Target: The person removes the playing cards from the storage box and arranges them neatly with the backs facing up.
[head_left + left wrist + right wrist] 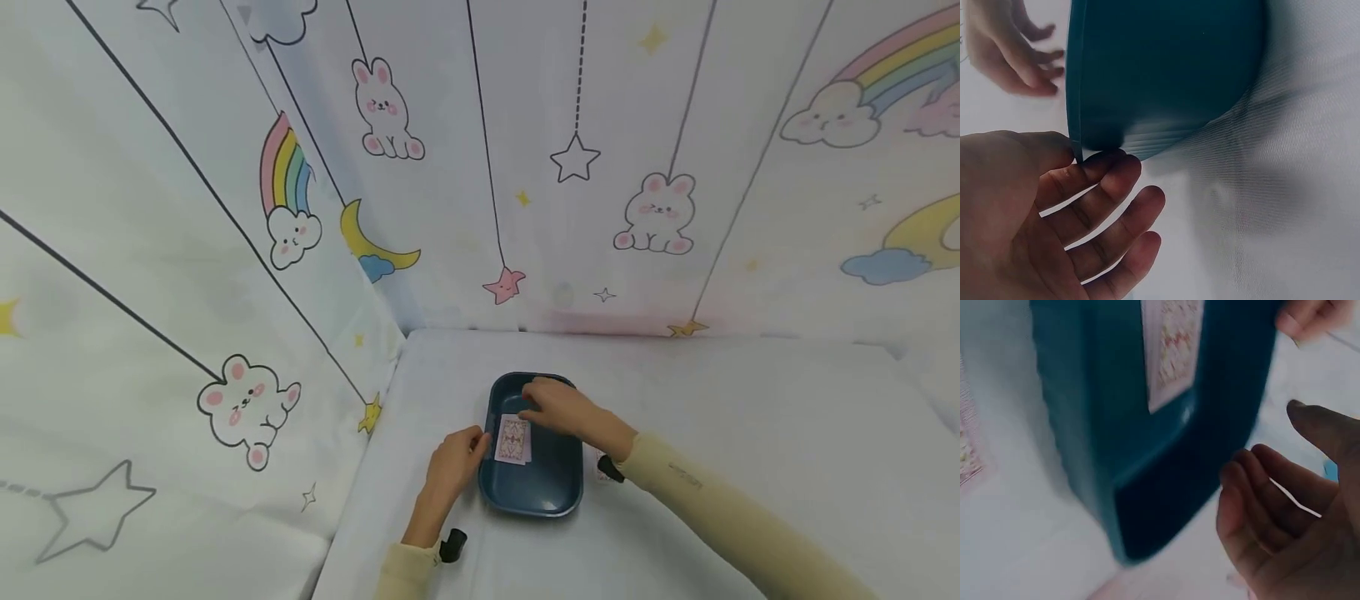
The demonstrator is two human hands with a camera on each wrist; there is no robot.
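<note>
A dark blue-green rectangular tray (532, 493) stands on the white cloth. Patterned playing cards (512, 440) lie in it towards the left, one partly over another, backs up. At the tray's left rim is my left hand (452, 461); in the left wrist view its thumb and forefinger pinch the rim, the other fingers (1116, 250) loosely bent. Above the tray's far part hovers my right hand (562, 407), near the cards. Seen from the right wrist, its fingers (1266, 512) are loosely curled, the thumb stands apart, and nothing is between them.
Right of the tray another patterned card (602, 467) lies on the cloth, partly covered by the right wrist and its black camera (610, 468). White walls (450, 217) with cartoon prints rise behind and to the left.
</note>
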